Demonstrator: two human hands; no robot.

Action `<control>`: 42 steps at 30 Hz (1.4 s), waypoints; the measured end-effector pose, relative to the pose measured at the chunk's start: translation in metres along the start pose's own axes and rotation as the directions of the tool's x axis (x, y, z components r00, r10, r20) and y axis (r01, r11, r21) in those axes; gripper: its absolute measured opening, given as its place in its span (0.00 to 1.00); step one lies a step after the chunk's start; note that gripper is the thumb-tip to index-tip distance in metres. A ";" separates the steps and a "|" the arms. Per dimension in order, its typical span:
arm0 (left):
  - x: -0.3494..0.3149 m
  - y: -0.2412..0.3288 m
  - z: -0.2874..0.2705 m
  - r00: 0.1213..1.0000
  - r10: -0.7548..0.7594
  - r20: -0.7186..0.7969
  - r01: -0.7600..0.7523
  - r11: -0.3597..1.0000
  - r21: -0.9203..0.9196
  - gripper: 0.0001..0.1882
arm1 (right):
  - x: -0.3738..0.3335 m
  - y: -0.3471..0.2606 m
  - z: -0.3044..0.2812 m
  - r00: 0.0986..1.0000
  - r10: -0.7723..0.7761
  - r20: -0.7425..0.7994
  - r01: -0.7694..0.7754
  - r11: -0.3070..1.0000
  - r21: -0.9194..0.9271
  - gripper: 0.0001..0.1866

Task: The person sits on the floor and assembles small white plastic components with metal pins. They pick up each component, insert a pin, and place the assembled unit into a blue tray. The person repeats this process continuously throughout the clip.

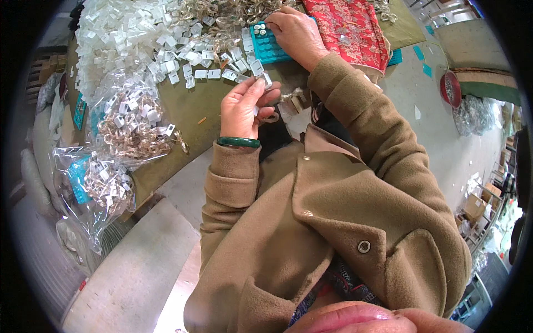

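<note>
Left hand (242,105) pinches a clip (267,81); right hand (298,36), grip indeterminable; top-centre tray (271,54) holds few discs (262,31); upper-left pile (122,47) apparently outstanding

I count two hands, one left (244,105) and one right (300,36), and one green bangle (238,142). On the counter (191,133): one red patterned cloth (350,28), two clear bags (95,230), four round white pieces (262,26) visible in one turquoise tray (270,51), and white plastic clips (119,44) beyond counting. One red bowl (450,89) stands beyond.
</note>
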State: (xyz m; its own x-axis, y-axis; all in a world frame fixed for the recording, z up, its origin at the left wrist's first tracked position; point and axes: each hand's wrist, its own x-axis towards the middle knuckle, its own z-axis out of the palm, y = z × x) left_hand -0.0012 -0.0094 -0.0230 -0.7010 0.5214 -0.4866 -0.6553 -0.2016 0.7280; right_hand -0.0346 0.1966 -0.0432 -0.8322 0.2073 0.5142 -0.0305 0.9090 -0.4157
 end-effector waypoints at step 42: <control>0.001 0.003 0.010 0.985 0.164 -0.050 -0.157 0.980 0.118 0.17 | -0.052 -0.056 -0.056 0.977 -0.203 0.071 0.170 0.930 0.325 0.05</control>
State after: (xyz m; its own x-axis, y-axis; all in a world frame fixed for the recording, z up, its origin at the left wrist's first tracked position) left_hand -0.0013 -0.0009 -0.0161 -0.8120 0.4393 -0.3843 -0.4992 -0.1814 0.8473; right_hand 0.0415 0.1551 -0.0044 -0.8456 -0.0079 0.5337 -0.3498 0.7634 -0.5430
